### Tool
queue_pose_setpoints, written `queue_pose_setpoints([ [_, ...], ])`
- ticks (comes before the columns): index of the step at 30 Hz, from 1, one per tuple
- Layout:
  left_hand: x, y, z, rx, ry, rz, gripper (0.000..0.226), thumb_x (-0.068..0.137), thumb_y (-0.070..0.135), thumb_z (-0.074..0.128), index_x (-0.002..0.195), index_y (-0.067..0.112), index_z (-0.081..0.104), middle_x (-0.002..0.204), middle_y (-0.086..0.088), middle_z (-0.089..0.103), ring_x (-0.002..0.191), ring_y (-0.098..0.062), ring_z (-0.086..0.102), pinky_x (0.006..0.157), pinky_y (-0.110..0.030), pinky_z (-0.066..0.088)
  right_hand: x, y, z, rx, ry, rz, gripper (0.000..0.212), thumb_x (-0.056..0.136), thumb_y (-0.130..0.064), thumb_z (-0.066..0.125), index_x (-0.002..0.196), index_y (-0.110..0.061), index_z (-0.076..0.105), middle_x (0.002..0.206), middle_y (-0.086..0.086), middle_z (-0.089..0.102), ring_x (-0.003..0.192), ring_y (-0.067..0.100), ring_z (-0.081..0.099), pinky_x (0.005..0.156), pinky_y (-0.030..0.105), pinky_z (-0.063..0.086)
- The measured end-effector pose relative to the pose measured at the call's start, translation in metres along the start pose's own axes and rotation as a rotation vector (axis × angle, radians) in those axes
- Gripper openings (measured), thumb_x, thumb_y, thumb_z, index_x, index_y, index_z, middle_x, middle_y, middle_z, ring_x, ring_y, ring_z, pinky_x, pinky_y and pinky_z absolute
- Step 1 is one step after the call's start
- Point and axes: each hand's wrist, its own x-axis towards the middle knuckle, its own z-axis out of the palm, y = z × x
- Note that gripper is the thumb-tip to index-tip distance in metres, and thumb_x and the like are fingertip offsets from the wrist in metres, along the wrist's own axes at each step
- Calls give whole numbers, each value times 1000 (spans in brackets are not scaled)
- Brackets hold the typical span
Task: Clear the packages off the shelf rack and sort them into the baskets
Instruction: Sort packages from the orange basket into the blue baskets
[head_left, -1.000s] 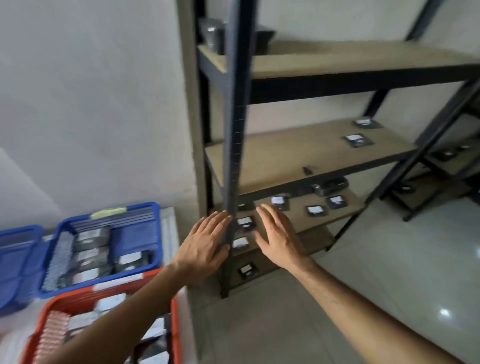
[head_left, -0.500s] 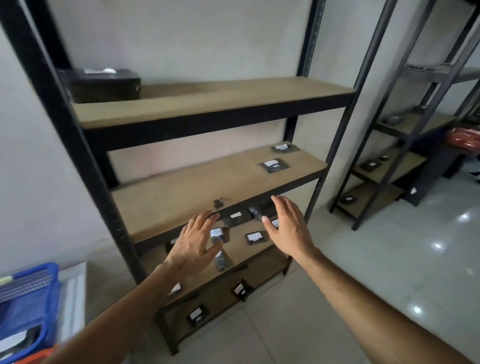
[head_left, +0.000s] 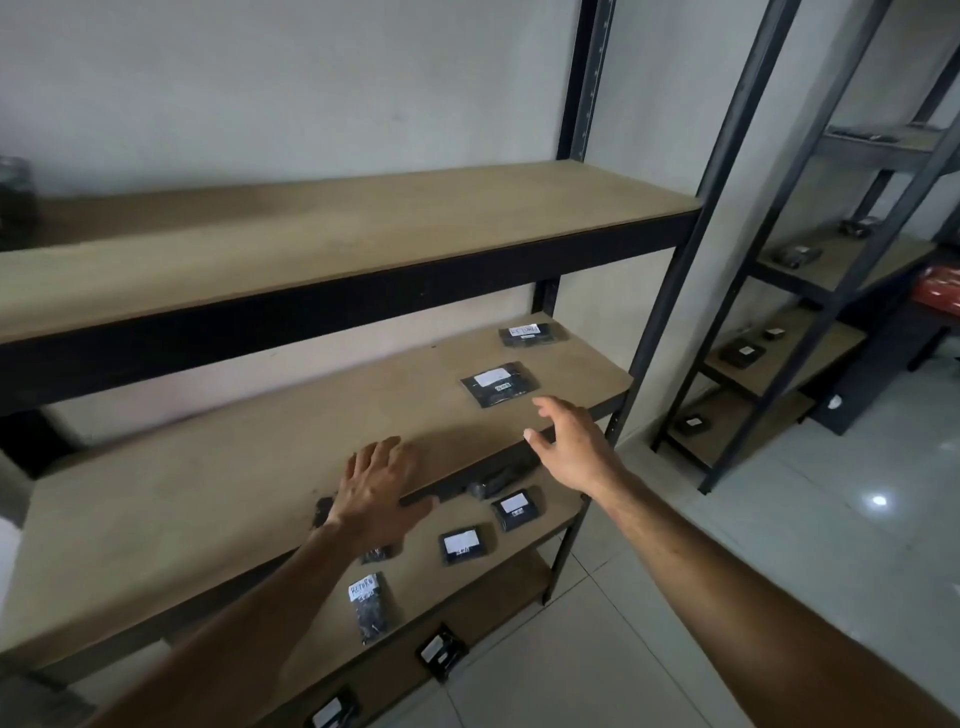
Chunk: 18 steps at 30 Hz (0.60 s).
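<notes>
Hands, left hand (head_left: 376, 491) and right hand (head_left: 569, 441), were open, empty near package (head_left: 498, 383) on shelf (head_left: 208, 493); it looked light, floppy, pinchable by edge.

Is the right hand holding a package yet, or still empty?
Empty. The right hand is open with fingers spread, just short of the labelled package lying flat on the middle shelf.
</notes>
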Motion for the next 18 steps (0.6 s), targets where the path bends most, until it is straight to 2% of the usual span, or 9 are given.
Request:
queue_pose_setpoints([
  [4,25,1,20,27,57,-120,105,71,95,39,153,30,36,156,0,38,139,-30,34,117,-53,26,55,31,1,115,-103,59,58,94,-38,67,144,-13,51,125,2,67,115,21,62,97,29,47],
  [8,33,-5,32,97,119,-172,107,70,103,35,148,30,44,154,1,40,139,-28,35,114,-55,30,119,60,9,139,-249,21,61,94,-45,66,143,-12,50,120,0,70,99,11,62,86,24,43],
  [11,30,-1,36,156,134,-226,112,67,105,36,150,31,43,155,2,40,140,-28,35,114,-58,29,164,75,21,115,-306,-20,59,95,-44,64,143,-12,50,125,4,68,107,18,65,87,26,47],
  [14,31,4,36,173,159,-261,114,64,106,41,152,33,39,155,4,38,141,-27,35,116,-60,29,199,85,38,53,-315,-67,58,95,-42,64,142,-11,50,132,12,59,116,26,60,96,38,53],
  [18,30,6,37,190,140,-306,115,62,105,45,154,36,36,157,7,36,143,-25,34,118,-59,30,231,88,53,-74,-395,-141,65,93,-50,64,142,-10,50,140,19,46,129,33,49,107,43,45],
])
